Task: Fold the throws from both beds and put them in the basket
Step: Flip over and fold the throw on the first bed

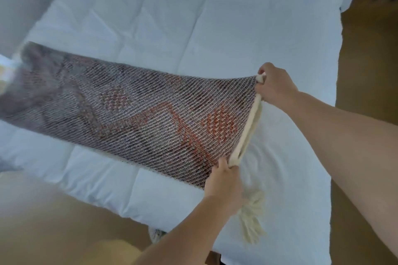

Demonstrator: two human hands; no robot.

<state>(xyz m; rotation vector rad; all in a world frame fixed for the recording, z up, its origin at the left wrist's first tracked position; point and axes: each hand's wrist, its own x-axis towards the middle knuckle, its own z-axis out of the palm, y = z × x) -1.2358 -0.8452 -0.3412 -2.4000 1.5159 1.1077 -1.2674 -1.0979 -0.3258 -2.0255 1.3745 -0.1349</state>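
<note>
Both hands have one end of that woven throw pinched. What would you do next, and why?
Probably carry the held end toward the far end to halve it: the left hand and right hand grip both corners, and the throw lies stretched along the bed.

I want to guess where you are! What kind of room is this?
Most likely a bedroom. There is a bed with a puffy white cover, and both hands, left hand and right hand, hold a woven throw stretched across it.

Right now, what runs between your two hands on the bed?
In the head view, the throw's cream end edge spans from the right hand to the left hand; both grip it.
</note>
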